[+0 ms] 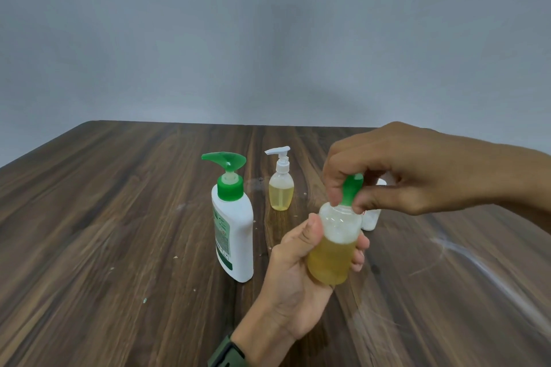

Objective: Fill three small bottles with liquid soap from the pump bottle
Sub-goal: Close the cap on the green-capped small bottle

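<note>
Wooden table [119,232]: left hand [293,274] grips small bottle [334,250], right hand [396,170] pinches its green cap [351,189], hiding another bottle [371,219].

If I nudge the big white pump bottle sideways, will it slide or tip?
The pump bottle looks tall and narrow-based with a wide green pump head, so it probably tips rather than slides. Its opaque body hides the fill level, so weight is uncertain. The smooth plastic may be slippery.
</note>
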Tool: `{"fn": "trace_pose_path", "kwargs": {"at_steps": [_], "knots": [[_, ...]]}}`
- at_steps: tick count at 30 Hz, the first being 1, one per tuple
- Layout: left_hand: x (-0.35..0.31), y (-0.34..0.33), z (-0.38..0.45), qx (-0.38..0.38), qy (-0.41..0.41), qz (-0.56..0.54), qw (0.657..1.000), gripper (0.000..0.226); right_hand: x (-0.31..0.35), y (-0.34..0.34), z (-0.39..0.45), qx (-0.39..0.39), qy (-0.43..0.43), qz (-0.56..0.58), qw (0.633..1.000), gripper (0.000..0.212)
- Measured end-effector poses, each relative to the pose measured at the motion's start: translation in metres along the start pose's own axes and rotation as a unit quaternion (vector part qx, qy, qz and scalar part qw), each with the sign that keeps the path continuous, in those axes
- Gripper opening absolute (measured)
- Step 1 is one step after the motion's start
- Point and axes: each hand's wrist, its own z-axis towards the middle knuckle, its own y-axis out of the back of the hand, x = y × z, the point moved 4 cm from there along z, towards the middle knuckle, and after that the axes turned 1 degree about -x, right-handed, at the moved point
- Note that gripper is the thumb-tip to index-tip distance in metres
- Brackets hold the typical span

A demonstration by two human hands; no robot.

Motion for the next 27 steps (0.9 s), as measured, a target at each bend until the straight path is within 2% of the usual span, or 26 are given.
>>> {"fn": "trace_pose_path", "kwargs": {"at_steps": [1, 3, 6, 8, 9, 11, 13, 15, 16, 19, 20, 21, 22, 24, 25, 27], "knots": [[0.0, 0.001, 0.0, 0.0, -0.004, 0.006, 1.0, 0.047, 0.0, 0.0, 0.0, -0.012, -0.016, -0.015, 1.0, 0.01], [-0.001, 0.001, 0.001, 0.0, -0.015, 0.023, 1.0, 0.046, -0.001, -0.004, 0.0, -0.04, -0.068, -0.06, 0.995, 0.038], [-0.001, 0.001, 0.003, 0.003, -0.024, 0.037, 0.999, 0.047, 0.0, -0.011, 0.002, -0.079, -0.103, -0.215, 0.968, 0.075], [-0.001, 0.001, 0.004, 0.006, -0.025, 0.03, 0.999, 0.048, -0.006, -0.006, 0.0, -0.091, -0.121, -0.156, 0.976, 0.082], [-0.001, 0.002, 0.004, 0.005, -0.025, 0.024, 0.999, 0.049, -0.01, -0.001, -0.002, -0.088, -0.133, -0.07, 0.985, 0.077], [-0.003, 0.005, 0.005, -0.004, -0.023, 0.015, 1.0, 0.051, -0.016, 0.005, -0.006, -0.038, -0.122, 0.093, 0.987, 0.043], [-0.004, 0.007, 0.005, -0.008, -0.026, 0.02, 0.999, 0.051, -0.017, 0.007, -0.008, -0.021, -0.082, 0.111, 0.99, 0.027], [-0.004, 0.007, 0.006, -0.01, -0.031, 0.03, 0.999, 0.05, -0.014, 0.002, -0.006, -0.049, -0.084, 0.071, 0.993, 0.018], [-0.003, 0.007, 0.006, -0.013, -0.034, 0.034, 0.999, 0.049, -0.012, -0.002, -0.004, -0.067, -0.081, 0.026, 0.994, 0.026], [-0.001, 0.006, 0.006, -0.011, -0.04, 0.048, 0.998, 0.048, -0.013, -0.009, 0.002, -0.083, -0.131, -0.141, 0.978, 0.08], [-0.002, 0.006, 0.006, -0.01, -0.038, 0.044, 0.998, 0.048, -0.016, -0.007, 0.001, -0.092, -0.147, -0.149, 0.974, 0.09], [-0.003, 0.006, 0.006, -0.011, -0.036, 0.038, 0.999, 0.05, -0.02, -0.003, -0.001, -0.094, -0.153, -0.1, 0.979, 0.094], [-0.003, 0.007, 0.007, -0.013, -0.035, 0.032, 0.999, 0.051, -0.023, 0.0, -0.004, -0.095, -0.144, -0.014, 0.985, 0.087], [-0.004, 0.008, 0.009, -0.019, -0.035, 0.023, 0.999, 0.051, -0.021, 0.0, -0.004, -0.045, -0.107, 0.099, 0.988, 0.043], [-0.004, 0.009, 0.009, -0.022, -0.037, 0.024, 0.999, 0.05, -0.02, -0.002, -0.004, -0.019, -0.091, 0.095, 0.991, 0.029], [-0.001, 0.009, 0.009, -0.024, -0.037, 0.028, 0.999, 0.049, -0.019, -0.01, -0.002, -0.017, -0.072, 0.042, 0.996, 0.025]]}}
